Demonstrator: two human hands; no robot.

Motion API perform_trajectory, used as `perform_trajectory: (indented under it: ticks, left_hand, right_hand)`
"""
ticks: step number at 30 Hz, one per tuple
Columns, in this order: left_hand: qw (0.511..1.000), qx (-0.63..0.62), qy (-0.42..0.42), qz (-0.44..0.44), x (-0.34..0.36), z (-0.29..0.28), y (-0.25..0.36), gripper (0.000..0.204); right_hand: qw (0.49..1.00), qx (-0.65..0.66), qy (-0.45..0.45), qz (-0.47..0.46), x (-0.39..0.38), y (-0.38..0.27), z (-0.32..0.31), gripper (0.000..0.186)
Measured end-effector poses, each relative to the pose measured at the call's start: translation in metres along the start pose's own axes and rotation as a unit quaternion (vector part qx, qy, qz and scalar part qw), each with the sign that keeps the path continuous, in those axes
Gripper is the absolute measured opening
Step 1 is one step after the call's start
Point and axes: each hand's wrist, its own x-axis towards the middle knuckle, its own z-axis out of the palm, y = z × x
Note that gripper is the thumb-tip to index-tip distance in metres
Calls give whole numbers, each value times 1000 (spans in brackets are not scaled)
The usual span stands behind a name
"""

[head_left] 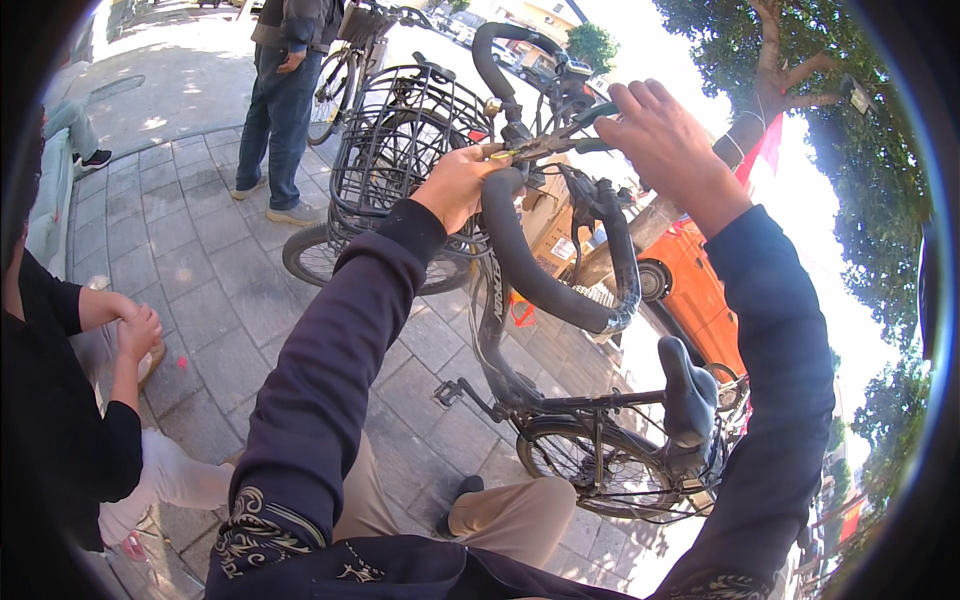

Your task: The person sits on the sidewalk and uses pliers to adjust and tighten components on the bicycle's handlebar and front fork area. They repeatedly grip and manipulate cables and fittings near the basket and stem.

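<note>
Upper centre | left hand pinches yellowish piece (kind unclear), presumably steadying it | right hand clamped on green-handled pliers

We're outdoors, on a sunlit street-side pavement; grey paving slabs spread underfoot, a leafy tree fills the right; an orange vehicle sits beyond the bicycle, a building shows far off; a standing person faces in from the paving's edge.
</note>
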Motion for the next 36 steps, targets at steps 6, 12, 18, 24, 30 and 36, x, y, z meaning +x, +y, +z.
perform_trajectory:
  ticks: [6,12,18,24,30,36]
  left_hand:
    - [1000,-6,-3,7,5,-5,-5,28]
    - [1000,-22,-8,8,7,-4,-7,29]
    - [1000,-21,14,8,8,-8,-7,32]
    - [999,-22,34,-5,5,1,-6,35]
    - [1000,-15,17,11,9,-6,-8,31]
    - [1000,-16,-1,12,9,-7,-7,31]
  right_hand:
    - [999,16,-37,1,6,8,7,14]
    - [994,-47,-47,-86,40,17,-13,16]
    - [980,-116,-117,-108,82,-3,-39,9]
    - [964,-133,-197,-122,95,-14,-52,12]
    - [946,-5,-322,-24,66,-14,-53,10]
    - [717,353,-519,304,27,-27,-62,24]
